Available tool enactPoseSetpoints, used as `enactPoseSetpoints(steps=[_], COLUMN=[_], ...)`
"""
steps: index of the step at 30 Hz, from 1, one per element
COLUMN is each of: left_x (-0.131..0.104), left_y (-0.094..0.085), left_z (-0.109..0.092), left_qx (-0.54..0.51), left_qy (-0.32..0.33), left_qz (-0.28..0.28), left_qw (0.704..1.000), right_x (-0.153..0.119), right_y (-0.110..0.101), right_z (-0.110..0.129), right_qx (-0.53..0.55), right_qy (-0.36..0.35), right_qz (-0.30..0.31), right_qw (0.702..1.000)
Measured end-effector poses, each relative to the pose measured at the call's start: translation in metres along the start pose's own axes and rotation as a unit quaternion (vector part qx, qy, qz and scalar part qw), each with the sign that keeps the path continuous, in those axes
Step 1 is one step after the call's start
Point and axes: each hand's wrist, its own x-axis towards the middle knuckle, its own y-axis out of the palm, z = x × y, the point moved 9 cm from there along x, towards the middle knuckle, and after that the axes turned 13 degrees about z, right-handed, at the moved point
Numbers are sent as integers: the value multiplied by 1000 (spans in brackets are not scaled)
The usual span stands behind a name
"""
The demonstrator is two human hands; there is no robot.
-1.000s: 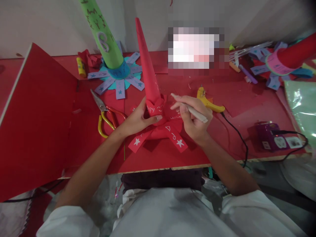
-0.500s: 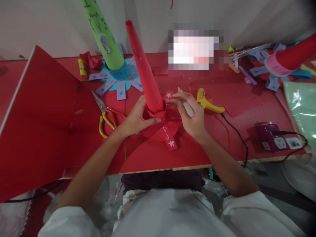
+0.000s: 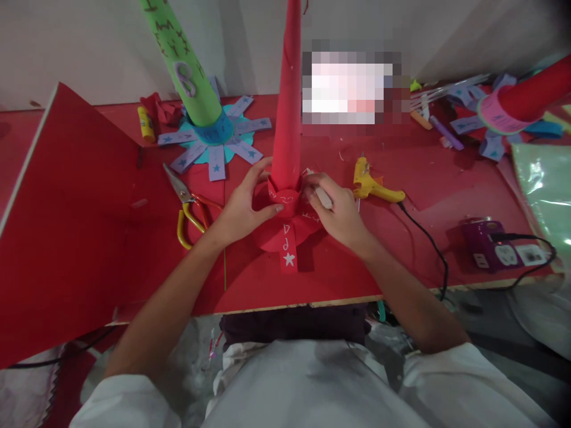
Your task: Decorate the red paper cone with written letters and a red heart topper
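A tall red paper cone point(image 3: 288, 131) stands nearly upright in a red paper collar point(image 3: 285, 201) with white writing. Red strips spread out from its base; the front strip point(image 3: 289, 252) bears a white star. My left hand point(image 3: 247, 208) curves round the collar's left side, thumb at the front, fingers behind. At the right side is my right hand point(image 3: 334, 208), its fingers bent round a whitish stick-like piece point(image 3: 323, 197) and its fingertips close to the collar. Whether those fingertips touch the collar is hard to make out.
Yellow-handled scissors point(image 3: 191, 208) lie left of my left hand, a corded yellow glue gun point(image 3: 375, 187) right of my right hand. Behind stands a green cone point(image 3: 190, 71) on blue strips. A red board point(image 3: 66, 226) rises at left; a purple power block point(image 3: 488, 245) sits right.
The red cone has swung from leaning left to nearly upright, and its base has turned so the front strip points towards me. My right hand has moved slightly left and down with the whitish piece.
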Motion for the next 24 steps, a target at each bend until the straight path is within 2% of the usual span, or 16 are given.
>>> enactPoseSetpoints(steps=[3,10,13,16,19,24], left_x=[-1,-3,-2,-1,0,2], left_y=[-2,-1,-8,-16,-13,8], left_z=[-3,-20,-13,5,22,25], left_qx=[15,31,60,26,-33,-36], left_qy=[33,69,64,42,19,-2], left_qz=[-14,-20,-45,-69,-44,39], left_qw=[999,997,995,996,998,999], right_x=[0,-3,-2,0,1,0], right_y=[-1,-14,-11,-4,5,9], right_z=[1,12,8,4,-2,-5], right_qx=[0,35,36,23,17,17], right_qy=[17,-23,-24,-15,7,18], right_qz=[4,-47,-38,-16,16,30], right_qw=[1000,998,998,1000,1000,999])
